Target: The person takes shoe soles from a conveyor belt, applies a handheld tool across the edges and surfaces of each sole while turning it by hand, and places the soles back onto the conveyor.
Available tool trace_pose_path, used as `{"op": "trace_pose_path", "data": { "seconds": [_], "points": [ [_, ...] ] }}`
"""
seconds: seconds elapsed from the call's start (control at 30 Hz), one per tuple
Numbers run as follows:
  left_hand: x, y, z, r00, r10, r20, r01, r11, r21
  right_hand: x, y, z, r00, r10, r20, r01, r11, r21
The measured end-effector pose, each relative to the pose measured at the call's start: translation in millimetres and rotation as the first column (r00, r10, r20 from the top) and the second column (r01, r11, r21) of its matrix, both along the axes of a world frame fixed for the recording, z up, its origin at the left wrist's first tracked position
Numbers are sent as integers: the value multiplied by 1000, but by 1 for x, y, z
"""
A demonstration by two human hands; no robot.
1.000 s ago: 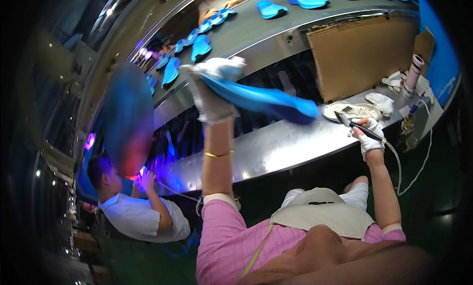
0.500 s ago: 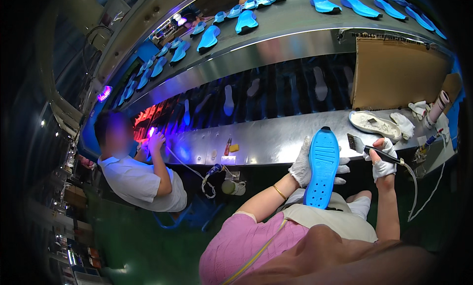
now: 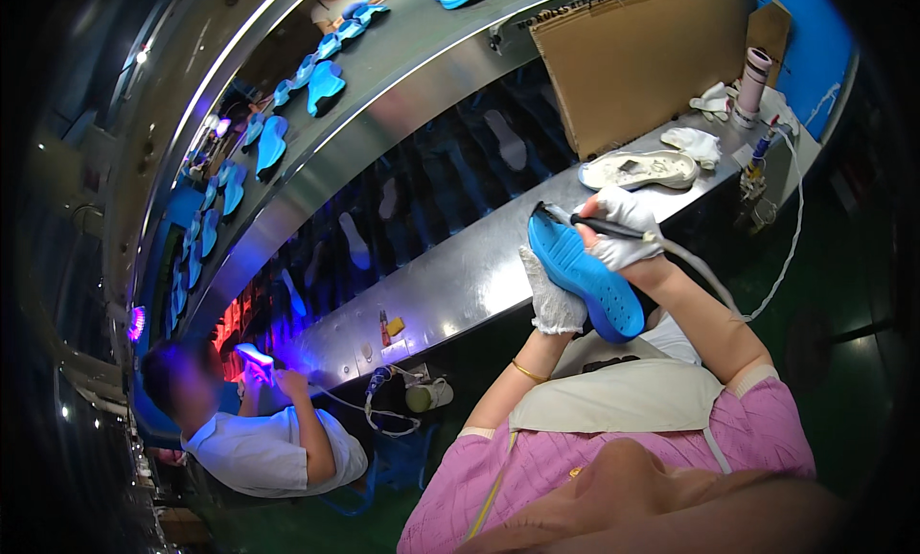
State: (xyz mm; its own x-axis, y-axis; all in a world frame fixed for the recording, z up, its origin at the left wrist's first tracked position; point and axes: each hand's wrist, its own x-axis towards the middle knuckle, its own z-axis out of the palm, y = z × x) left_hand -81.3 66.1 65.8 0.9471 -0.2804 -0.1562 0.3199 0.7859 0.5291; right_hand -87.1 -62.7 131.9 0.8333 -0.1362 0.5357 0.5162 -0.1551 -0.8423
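My left hand (image 3: 553, 297), in a white knit glove, holds a blue shoe sole (image 3: 596, 284) from its left side and from below. The sole is tilted, with its toe end away from me and its holed end nearer. My right hand (image 3: 628, 230), gloved with bare fingertips, grips a brush (image 3: 609, 227) by its black handle. A pale hose (image 3: 698, 271) runs from the handle's end. The bristles are at the toe end of the sole and seem to touch it. Just beyond my right hand, a whitish sole-shaped piece (image 3: 640, 170) lies on the metal ledge.
A metal ledge (image 3: 460, 310) runs along a roller conveyor carrying soles. Cardboard (image 3: 642, 65) stands behind it. A white cloth (image 3: 692, 146), pink bottle (image 3: 752, 82) and hose fitting (image 3: 759, 161) are at right. At left a co-worker (image 3: 264, 439) holds a lit sole. Blue soles (image 3: 271, 144) line the upper belt.
The brush in my right hand has moved left onto the toe end of the sole. My left hand has tilted the sole. The whole view has turned.
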Motion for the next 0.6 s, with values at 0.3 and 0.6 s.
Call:
{"op": "trace_pose_path", "data": {
  "seconds": [0.3,0.6],
  "points": [
    [5,16,-15,993,-113,41,113,994,-1,-15,1,-17,987,155,-47,-158,985,-73],
    [10,36,-7,978,-204,-39,205,979,12,-24,5,-29,966,207,-154,-217,975,-55]
  ]
}}
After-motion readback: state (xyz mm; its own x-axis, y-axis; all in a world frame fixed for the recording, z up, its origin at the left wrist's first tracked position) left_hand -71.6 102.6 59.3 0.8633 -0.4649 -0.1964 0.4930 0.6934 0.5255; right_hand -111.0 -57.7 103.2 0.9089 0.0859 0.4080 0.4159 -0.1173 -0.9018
